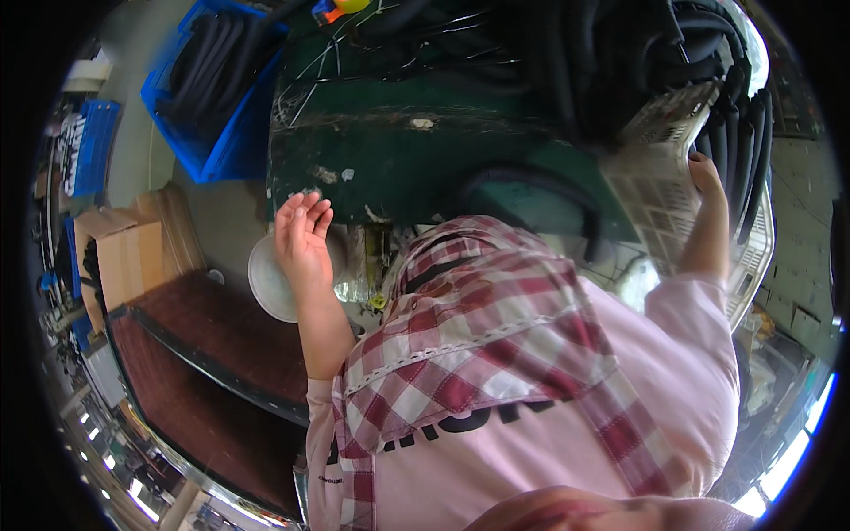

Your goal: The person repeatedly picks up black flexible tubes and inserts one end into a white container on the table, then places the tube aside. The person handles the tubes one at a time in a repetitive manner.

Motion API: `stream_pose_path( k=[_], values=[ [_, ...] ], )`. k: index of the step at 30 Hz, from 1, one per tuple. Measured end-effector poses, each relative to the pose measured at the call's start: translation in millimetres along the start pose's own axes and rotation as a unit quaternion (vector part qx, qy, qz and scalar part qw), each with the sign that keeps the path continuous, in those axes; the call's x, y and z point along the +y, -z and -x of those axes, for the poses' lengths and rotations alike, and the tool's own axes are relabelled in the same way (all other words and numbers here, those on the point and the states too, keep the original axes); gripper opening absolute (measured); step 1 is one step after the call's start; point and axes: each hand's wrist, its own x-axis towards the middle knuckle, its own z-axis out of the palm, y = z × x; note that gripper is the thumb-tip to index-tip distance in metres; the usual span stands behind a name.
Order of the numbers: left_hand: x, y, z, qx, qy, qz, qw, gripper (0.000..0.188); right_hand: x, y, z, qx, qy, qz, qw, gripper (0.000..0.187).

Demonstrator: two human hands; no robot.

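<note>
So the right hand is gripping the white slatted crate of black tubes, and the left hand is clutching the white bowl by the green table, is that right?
Not quite. The head view shows the left hand open with fingers spread, holding nothing; the white bowl lies below it, beside the green table. The right hand does grip the white slatted crate of black tubes.

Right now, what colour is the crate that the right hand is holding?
The crate is white, with a grid of small holes; the right hand grips its edge. The head view shows it best.

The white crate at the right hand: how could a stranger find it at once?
Start at the green table across the top. At its right end lies a heap of black hoses. The white crate leans beside them, gripped by the right hand; it alone is pale latticed plastic, unlike the blue crates far left.
</note>
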Motion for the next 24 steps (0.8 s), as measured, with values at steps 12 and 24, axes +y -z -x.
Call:
stream_pose_path(
  k=[12, 24],
  values=[
    [3.1, 19.4, 2.9, -0.068, 0.009, 0.002, 0.998, 0.024, -284.4, -3.9, 162.3, 0.470, 0.426, -0.049, 0.772, 0.015],
    [-0.4, 2.0, -2.4, -0.001, 0.081, 0.230, 0.970, 0.037, -388.0, -146.2, 263.1, -0.066, 0.817, -0.197, 0.538, 0.038]
  ],
)
